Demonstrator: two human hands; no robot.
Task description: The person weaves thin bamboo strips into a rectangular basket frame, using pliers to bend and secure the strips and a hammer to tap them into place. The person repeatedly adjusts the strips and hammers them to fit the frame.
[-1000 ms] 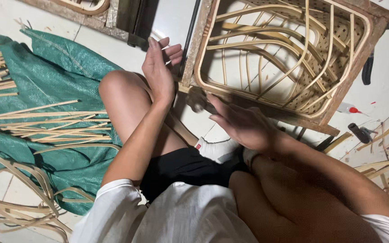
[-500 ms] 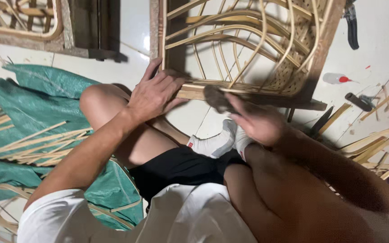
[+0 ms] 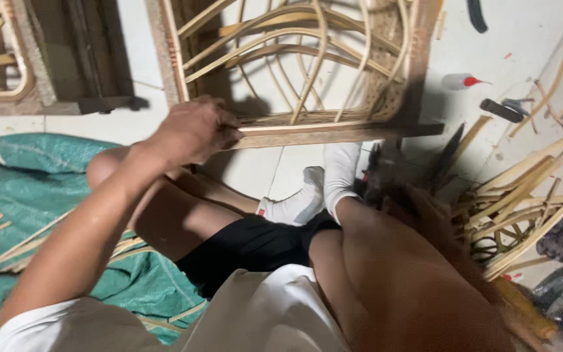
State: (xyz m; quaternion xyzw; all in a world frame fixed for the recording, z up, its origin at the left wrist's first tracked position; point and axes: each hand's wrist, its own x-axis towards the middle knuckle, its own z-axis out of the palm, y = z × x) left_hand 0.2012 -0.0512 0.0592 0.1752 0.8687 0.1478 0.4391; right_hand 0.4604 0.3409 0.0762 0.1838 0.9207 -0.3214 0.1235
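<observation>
A wooden frame (image 3: 333,135) filled with curved rattan rods stands on the white floor in front of me. My left hand (image 3: 193,130) grips its lower rail near the left corner, fingers curled over the edge. My right hand (image 3: 418,205) is motion-blurred, low and to the right of the frame, beside my white-socked feet (image 3: 340,173). It is closed around a dark tool (image 3: 382,171), whose shape is too smeared to make out. My bare knees and black shorts fill the foreground.
A green tarp (image 3: 40,156) with loose rattan strips lies at left. Another wooden frame (image 3: 14,72) sits at upper left. At right are a pile of rattan offcuts (image 3: 529,195), a white bottle with a red tip (image 3: 461,81) and a dark cylindrical tool (image 3: 500,109).
My left hand has gone from a flat palm on the frame to a closed grip on its rail. My right hand has swung with the tool down and right, away from the rail.
</observation>
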